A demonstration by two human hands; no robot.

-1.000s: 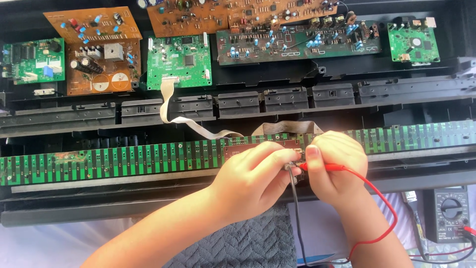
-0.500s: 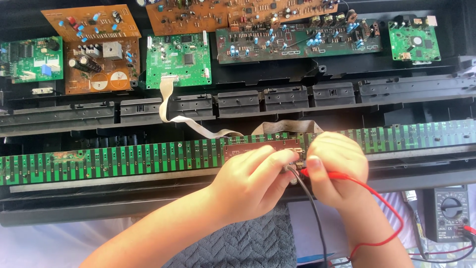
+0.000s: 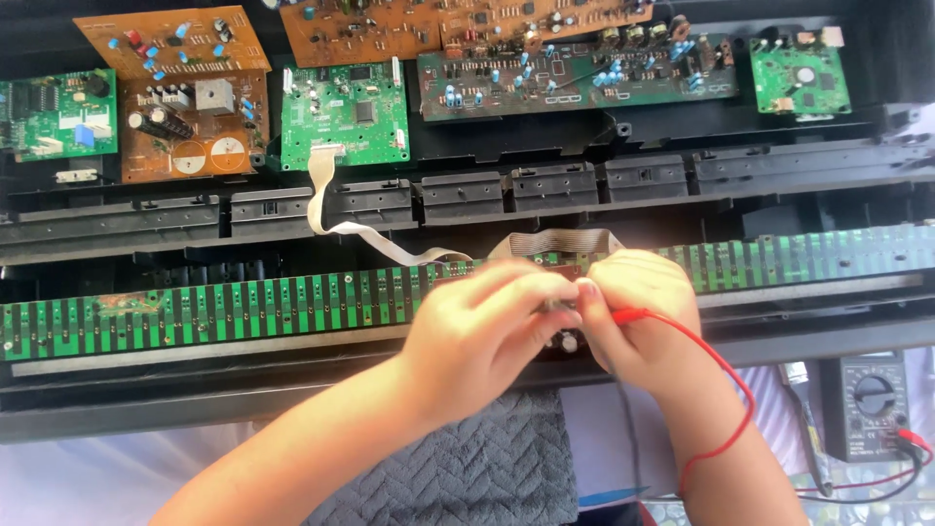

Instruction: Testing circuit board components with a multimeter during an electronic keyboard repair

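Observation:
My left hand [image 3: 482, 336] and my right hand [image 3: 638, 312] meet fingertip to fingertip over the middle of a long green contact strip [image 3: 243, 307] inside an opened black keyboard case. The right hand pinches a red meter probe [image 3: 631, 315]; its red lead [image 3: 726, 375] loops down past my wrist. The left hand's fingers close on a dark probe tip [image 3: 557, 306], mostly hidden, and a thin black lead [image 3: 623, 409] drops below the hands. A small brown board under the hands is almost wholly covered.
Several green and brown circuit boards [image 3: 346, 112] lie along the case's far side. A flat grey ribbon cable [image 3: 326, 209] curves from one toward the strip. A dark multimeter [image 3: 870, 404] sits at lower right, and a grey knit cloth [image 3: 467, 468] lies under my left forearm.
My hands have drawn closer, so the fingertips now overlap and cover the small brown board. The red lead's loop has shifted a little.

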